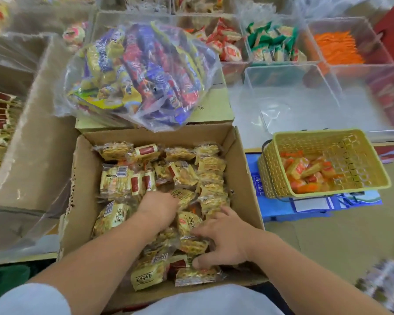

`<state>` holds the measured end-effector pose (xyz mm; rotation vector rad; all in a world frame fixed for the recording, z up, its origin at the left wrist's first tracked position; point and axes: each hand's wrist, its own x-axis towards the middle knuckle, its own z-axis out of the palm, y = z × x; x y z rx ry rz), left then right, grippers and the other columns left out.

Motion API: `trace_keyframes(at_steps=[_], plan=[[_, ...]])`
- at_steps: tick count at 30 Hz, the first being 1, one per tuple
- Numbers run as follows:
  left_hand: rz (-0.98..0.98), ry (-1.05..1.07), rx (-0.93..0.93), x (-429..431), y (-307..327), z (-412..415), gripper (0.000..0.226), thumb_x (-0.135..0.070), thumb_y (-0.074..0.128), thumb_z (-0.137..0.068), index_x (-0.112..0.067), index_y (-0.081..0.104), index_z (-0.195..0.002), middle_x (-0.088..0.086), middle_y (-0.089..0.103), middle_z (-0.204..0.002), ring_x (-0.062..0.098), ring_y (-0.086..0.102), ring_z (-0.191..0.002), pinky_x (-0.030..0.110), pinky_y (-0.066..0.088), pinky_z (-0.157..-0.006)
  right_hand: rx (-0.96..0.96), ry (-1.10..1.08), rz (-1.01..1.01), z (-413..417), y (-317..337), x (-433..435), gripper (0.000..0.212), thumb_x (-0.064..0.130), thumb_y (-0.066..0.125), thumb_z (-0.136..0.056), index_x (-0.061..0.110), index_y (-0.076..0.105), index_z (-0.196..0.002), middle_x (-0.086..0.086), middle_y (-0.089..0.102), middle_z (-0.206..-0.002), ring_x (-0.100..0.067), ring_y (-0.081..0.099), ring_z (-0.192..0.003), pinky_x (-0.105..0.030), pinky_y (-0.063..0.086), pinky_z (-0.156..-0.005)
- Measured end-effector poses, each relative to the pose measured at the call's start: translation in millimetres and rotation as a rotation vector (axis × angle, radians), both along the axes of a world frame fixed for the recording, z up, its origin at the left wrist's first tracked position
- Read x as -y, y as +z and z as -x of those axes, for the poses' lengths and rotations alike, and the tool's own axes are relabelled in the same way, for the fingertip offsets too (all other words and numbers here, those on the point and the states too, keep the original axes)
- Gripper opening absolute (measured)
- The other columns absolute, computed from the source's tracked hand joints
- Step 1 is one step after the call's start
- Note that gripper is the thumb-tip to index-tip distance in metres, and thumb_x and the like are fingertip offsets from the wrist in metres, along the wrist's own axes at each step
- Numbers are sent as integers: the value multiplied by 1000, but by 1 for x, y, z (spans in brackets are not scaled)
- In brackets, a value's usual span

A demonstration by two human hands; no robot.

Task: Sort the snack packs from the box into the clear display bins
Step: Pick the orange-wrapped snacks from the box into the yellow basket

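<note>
An open cardboard box [239,169] in front of me is filled with several yellow snack packs [114,183] with red labels. My left hand [157,209] is dug into the middle of the pile, its fingers hidden among the packs. My right hand [221,241] lies on the packs near the box's front right, fingers curled around a few of them, thumb pressed on one at the front. Clear display bins [280,71] stand beyond the box, one of them bare inside.
A clear bag of purple, red and yellow packs [137,73] lies on a closed carton behind the box. A yellow basket [271,176] with orange packs stands to the right. Bins at the back hold red, green [271,44] and orange snacks. A large cardboard box [39,133] stands left.
</note>
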<state>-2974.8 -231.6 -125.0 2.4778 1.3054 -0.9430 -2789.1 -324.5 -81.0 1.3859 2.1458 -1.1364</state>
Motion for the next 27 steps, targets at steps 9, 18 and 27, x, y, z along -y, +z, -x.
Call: trace_keyframes(at_steps=[9,18,27], plan=[[135,273,391,-15,-24,11,2,-20,55,-99,-20,55,-101,3,61,-103,22,57,-85,34,47,-71,-15,-3,-52,-3,-7,10,87,85,45,-82,36,37,-153,7,44,-155,-22,31,-145,-52,-12,-122],[353,191,128,-16,-40,-5,12,-24,59,-93,-13,64,-91,6,65,-93,24,61,-83,33,54,-74,-18,-61,-68,-7,-6,8,85,85,41,-81,36,40,-150,10,46,-153,-20,34,-143,-48,-7,-123],[446,-168,-226,-18,-55,-12,27,-8,43,-106,-6,63,-88,6,50,-78,27,50,-85,36,43,-75,-4,-255,-162,-8,4,10,75,79,41,-88,37,41,-151,9,33,-159,-18,20,-148,-41,12,-121]])
